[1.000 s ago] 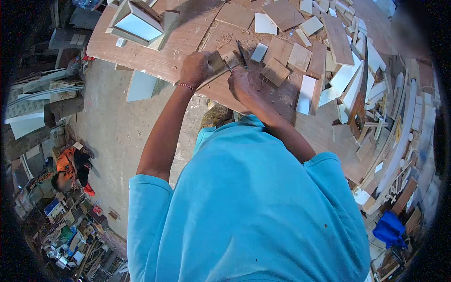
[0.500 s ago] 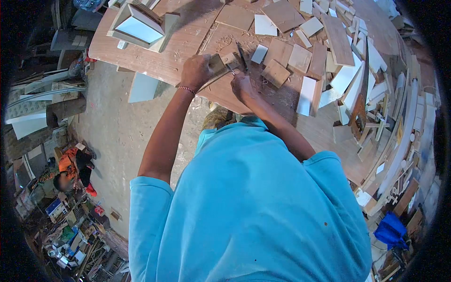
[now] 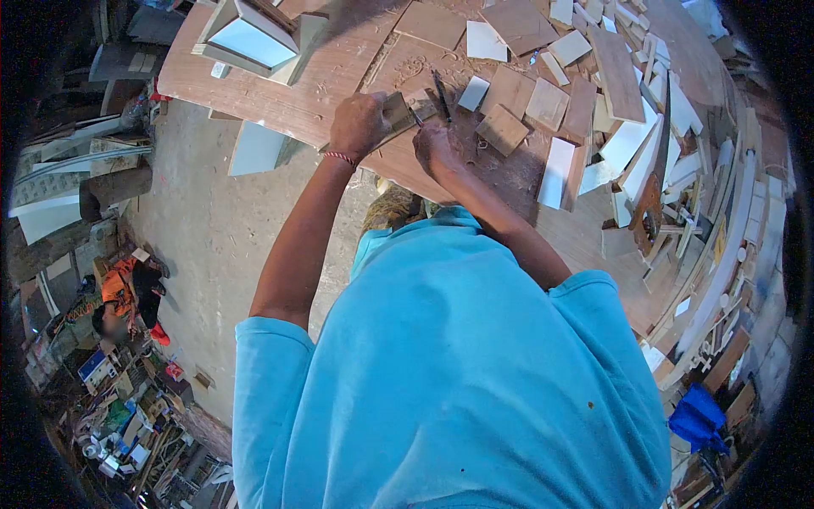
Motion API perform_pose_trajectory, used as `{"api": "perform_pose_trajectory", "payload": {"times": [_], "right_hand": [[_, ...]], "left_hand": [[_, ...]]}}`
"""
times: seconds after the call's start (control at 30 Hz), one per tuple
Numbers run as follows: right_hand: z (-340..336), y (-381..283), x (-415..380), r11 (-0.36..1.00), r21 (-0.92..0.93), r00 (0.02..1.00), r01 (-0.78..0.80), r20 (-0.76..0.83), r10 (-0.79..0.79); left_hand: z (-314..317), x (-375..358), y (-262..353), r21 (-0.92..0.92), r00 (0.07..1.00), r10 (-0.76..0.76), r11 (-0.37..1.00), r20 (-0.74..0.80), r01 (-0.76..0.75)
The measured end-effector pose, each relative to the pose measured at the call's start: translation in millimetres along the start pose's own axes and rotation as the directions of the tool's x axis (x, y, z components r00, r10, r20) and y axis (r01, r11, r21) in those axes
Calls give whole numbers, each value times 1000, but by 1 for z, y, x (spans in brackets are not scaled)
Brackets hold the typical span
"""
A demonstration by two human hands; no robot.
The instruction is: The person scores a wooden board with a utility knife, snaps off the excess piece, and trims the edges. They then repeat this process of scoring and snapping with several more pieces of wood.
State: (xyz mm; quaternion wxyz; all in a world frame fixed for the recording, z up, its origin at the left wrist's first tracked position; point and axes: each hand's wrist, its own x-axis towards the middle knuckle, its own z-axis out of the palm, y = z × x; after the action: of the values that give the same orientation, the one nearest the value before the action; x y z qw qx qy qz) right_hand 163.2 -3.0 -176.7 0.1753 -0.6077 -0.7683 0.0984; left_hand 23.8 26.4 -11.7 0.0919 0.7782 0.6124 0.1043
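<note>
My left hand point(image 3: 358, 127) is closed on a small wooden block point(image 3: 396, 112) at the near edge of the worktable point(image 3: 254, 106). Just to the right, my right hand point(image 3: 437, 148) is closed, its fingers pinched round a thin pencil-like tool point(image 3: 417, 120) whose tip points at the wood. Most of that tool is hidden by the fingers. A second small wood piece point(image 3: 421, 103) lies beyond the hands, and a slim dark tool point(image 3: 442, 95) rests beside it. Curled shavings point(image 3: 413, 68) are scattered behind them.
Wooden offcuts point(image 3: 502, 130) and white-faced boards point(image 3: 555, 173) crowd the table's right side, with a handsaw point(image 3: 649, 204) among them. A box-like wooden frame point(image 3: 254, 42) stands at the left. On the floor at far left a person in orange point(image 3: 119, 284) sits near piled scraps.
Both hands stay close together at the wood, with only slight shifts. The whole view has moved a little, and the person at far left has changed posture slightly.
</note>
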Motion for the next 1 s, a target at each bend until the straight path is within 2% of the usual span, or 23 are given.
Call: {"api": "perform_pose_trajectory", "payload": {"times": [0.1,0.13,0.17,0.2,0.33,0.4,0.5,0.53,0.6,0.63,0.8,0.83,0.9,1.0], "right_hand": [[26,7,-10,974,-126,957,190,-196,-212],[3,2,-4,975,-124,958,185,-200,-207],[-46,-9,13,998,62,988,-18,153,8],[-77,-16,26,951,165,848,-261,509,145],[-77,-15,22,895,242,835,-374,509,211],[-63,-14,21,929,286,939,-236,314,141],[-85,-22,20,893,313,909,-325,363,204],[-69,-18,20,893,311,908,-326,365,204],[-24,-7,19,913,180,833,-367,500,236],[-20,-5,13,914,176,830,-366,505,235],[-14,2,1,930,295,943,-217,309,122],[-33,-4,6,930,296,943,-218,308,123],[-68,-13,18,904,255,840,-344,514,175],[-69,-15,20,901,259,859,-348,472,196]], "left_hand": [[-2,0,3,-10,1000,8,1000,8,-8],[-3,-1,4,-9,1000,20,1000,3,-20],[-2,-1,5,-3,1000,28,1000,2,-28],[-1,1,3,-2,1000,13,1000,-11,-13],[-5,-2,8,1,1000,-15,1000,7,15],[-3,-1,6,5,1000,-22,1000,-2,22],[-1,-2,4,11,1000,-20,1000,2,20],[-3,-1,4,17,1000,-9,1000,16,9],[-7,0,8,26,1000,-21,999,21,20],[-7,-1,9,36,999,-32,999,27,31],[1,-2,2,2,1000,7,1000,-29,-7],[2,-1,2,-7,1000,-1,1000,-27,0],[1,-2,3,-10,1000,-17,1000,-21,17],[-4,1,4,-6,1000,-14,1000,-20,14]]}}
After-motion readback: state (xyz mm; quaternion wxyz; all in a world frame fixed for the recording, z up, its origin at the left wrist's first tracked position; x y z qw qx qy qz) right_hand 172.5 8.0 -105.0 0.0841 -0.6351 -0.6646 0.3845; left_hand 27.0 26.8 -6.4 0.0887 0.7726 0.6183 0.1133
